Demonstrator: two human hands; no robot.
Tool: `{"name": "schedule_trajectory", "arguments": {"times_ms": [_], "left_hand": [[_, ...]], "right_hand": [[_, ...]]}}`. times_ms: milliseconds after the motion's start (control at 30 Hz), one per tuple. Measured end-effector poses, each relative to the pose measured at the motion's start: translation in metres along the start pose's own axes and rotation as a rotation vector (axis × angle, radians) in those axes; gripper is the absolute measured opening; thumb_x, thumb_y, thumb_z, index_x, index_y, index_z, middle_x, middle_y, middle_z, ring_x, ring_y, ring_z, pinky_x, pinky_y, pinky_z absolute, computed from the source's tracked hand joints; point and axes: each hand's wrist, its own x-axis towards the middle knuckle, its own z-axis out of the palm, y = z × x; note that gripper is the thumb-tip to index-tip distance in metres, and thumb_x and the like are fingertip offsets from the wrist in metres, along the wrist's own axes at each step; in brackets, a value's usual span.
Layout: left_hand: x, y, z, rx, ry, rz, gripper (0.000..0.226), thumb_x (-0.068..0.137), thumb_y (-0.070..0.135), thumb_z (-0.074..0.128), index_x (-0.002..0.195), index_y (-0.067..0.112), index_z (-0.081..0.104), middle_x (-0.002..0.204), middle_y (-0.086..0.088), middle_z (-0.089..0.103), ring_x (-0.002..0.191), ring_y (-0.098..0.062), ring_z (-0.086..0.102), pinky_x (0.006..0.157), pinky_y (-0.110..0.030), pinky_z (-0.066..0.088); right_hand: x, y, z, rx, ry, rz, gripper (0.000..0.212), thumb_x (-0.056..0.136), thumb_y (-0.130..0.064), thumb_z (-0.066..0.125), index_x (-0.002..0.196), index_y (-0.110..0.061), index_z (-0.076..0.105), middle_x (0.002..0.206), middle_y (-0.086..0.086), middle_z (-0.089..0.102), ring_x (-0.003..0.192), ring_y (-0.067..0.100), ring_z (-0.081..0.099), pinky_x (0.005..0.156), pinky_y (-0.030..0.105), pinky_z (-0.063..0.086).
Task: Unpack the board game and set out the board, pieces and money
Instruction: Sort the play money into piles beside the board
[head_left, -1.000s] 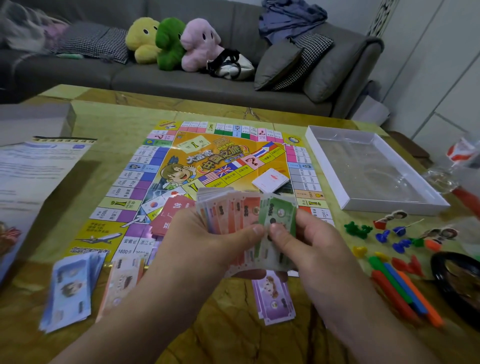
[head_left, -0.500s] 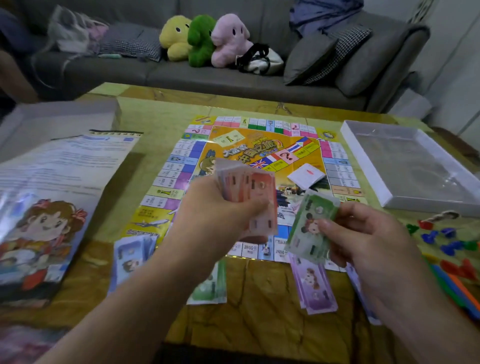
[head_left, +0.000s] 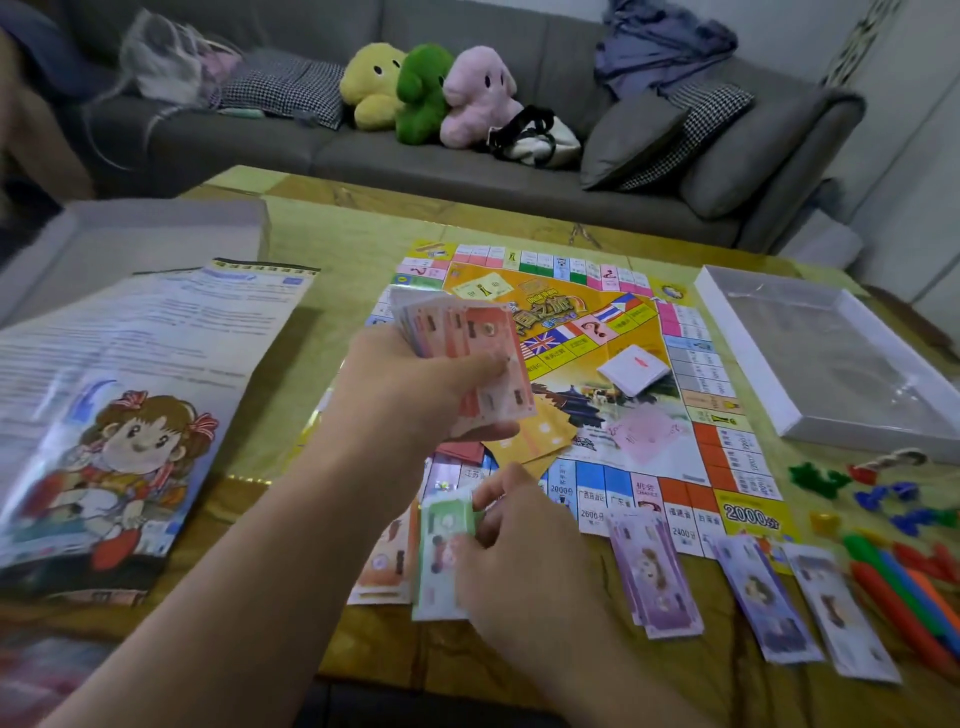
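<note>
Above the board (head_left: 597, 374), the left hand (head_left: 415, 384) grips a fanned wad of reddish notes (head_left: 467, 343), hiding squares beneath. The right hand (head_left: 519, 551) pinches green notes (head_left: 441, 551) at the table's near edge, its fingertips blurred; purple notes (head_left: 654, 571) lie beside.

A grey sofa (head_left: 467, 161) is running along the far side of the room, from ten o'clock round to two. Three plush toys are sitting side by side on it at twelve o'clock: a yellow one (head_left: 371, 83), a green one (head_left: 422, 91) and a pink one (head_left: 480, 93). A black-and-white bag (head_left: 535, 137) is leaning just beside the pink one. Checked cushions (head_left: 283, 91) are lying at eleven o'clock, a plain grey cushion (head_left: 631, 137) is propped at one o'clock, and blue cloth (head_left: 665, 44) is hanging over the backrest.
</note>
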Motion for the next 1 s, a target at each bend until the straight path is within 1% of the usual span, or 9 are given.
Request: {"name": "schedule_trajectory", "arguments": {"times_ms": [133, 233, 333, 433, 533, 633, 767, 900, 1000], "left_hand": [[-0.001, -0.001, 0.002, -0.021, -0.062, -0.022, 0.016, 0.085, -0.001, 0.079, 0.100, -0.001, 0.074, 0.087, -0.021, 0.079, 0.071, -0.041, 0.077, 0.060, -0.045, 0.064], [-0.005, 0.000, 0.006, -0.038, -0.141, -0.053, 0.019, 0.083, 0.001, 0.079, 0.101, -0.001, 0.074, 0.089, -0.023, 0.078, 0.073, -0.042, 0.077, 0.053, -0.040, 0.063], [-0.010, -0.003, 0.013, -0.044, -0.237, -0.079, 0.021, 0.081, 0.002, 0.079, 0.101, -0.002, 0.074, 0.093, -0.023, 0.078, 0.082, -0.040, 0.078, 0.065, -0.050, 0.065], [-0.018, -0.012, 0.026, -0.011, -0.325, -0.105, 0.024, 0.077, 0.006, 0.081, 0.100, 0.003, 0.077, 0.093, -0.020, 0.079, 0.082, -0.037, 0.078, 0.063, -0.045, 0.063], [-0.030, -0.025, 0.044, 0.012, -0.411, -0.142, 0.025, 0.075, 0.009, 0.082, 0.100, 0.007, 0.080, 0.094, -0.021, 0.079, 0.080, -0.037, 0.078, 0.059, -0.040, 0.062], [-0.040, -0.037, 0.059, 0.031, -0.472, -0.183, 0.028, 0.075, 0.016, 0.083, 0.102, 0.010, 0.079, 0.095, -0.022, 0.078, 0.080, -0.038, 0.078, 0.061, -0.040, 0.062], [-0.041, -0.043, 0.068, -0.056, -0.467, -0.263, 0.025, 0.087, 0.016, 0.073, 0.109, 0.004, 0.074, 0.102, -0.022, 0.078, 0.091, -0.040, 0.078, 0.067, -0.050, 0.066], [-0.042, -0.040, 0.073, -0.088, -0.444, -0.290, 0.027, 0.092, 0.000, 0.066, 0.119, -0.004, 0.065, 0.105, -0.024, 0.077, 0.093, -0.043, 0.077, 0.068, -0.054, 0.065], [-0.041, -0.042, 0.075, -0.048, -0.433, -0.237, 0.027, 0.089, 0.000, 0.068, 0.117, -0.001, 0.068, 0.104, -0.022, 0.078, 0.092, -0.042, 0.077, 0.066, -0.051, 0.065]], "right_hand": [[-0.007, 0.000, 0.008, -0.305, 0.058, -0.089, 0.044, 0.097, -0.047, 0.064, 0.125, -0.031, 0.033, 0.120, -0.009, 0.041, 0.114, 0.010, 0.050, 0.095, 0.028, 0.056], [-0.009, 0.012, -0.015, -0.098, 0.120, -0.117, 0.034, 0.092, -0.022, 0.066, 0.107, -0.038, 0.040, 0.107, -0.017, 0.042, 0.099, 0.003, 0.050, 0.080, 0.022, 0.048], [0.000, 0.038, -0.063, 0.343, 0.135, -0.107, 0.035, 0.085, 0.000, 0.065, 0.093, -0.033, 0.063, 0.085, -0.010, 0.059, 0.071, 0.006, 0.055, 0.063, 0.019, 0.042], [0.006, 0.048, -0.109, 0.759, 0.065, -0.163, 0.014, 0.082, -0.016, 0.067, 0.095, -0.015, 0.071, 0.080, 0.006, 0.060, 0.069, 0.020, 0.053, 0.060, 0.032, 0.044], [0.008, 0.057, -0.124, 0.714, 0.089, -0.230, 0.026, 0.087, -0.031, 0.079, 0.094, -0.007, 0.070, 0.078, 0.020, 0.064, 0.066, 0.030, 0.058, 0.054, 0.041, 0.048], [0.008, 0.068, -0.122, 0.662, 0.160, -0.205, 0.011, 0.092, -0.019, 0.077, 0.086, -0.011, 0.072, 0.086, 0.024, 0.073, 0.080, 0.052, 0.068, 0.064, 0.062, 0.055], [0.009, 0.083, -0.129, 0.612, 0.239, -0.168, 0.013, 0.092, -0.009, 0.076, 0.081, -0.013, 0.072, 0.081, 0.008, 0.078, 0.075, 0.029, 0.076, 0.058, 0.039, 0.059], [0.007, 0.086, -0.136, 0.582, 0.249, -0.141, 0.008, 0.094, -0.015, 0.076, 0.086, -0.017, 0.075, 0.084, 0.001, 0.080, 0.079, 0.018, 0.078, 0.064, 0.041, 0.065], [0.007, 0.090, -0.141, 0.605, 0.256, -0.129, 0.005, 0.093, -0.017, 0.075, 0.089, -0.016, 0.076, 0.085, 0.000, 0.080, 0.078, 0.017, 0.079, 0.055, 0.032, 0.063]]}}
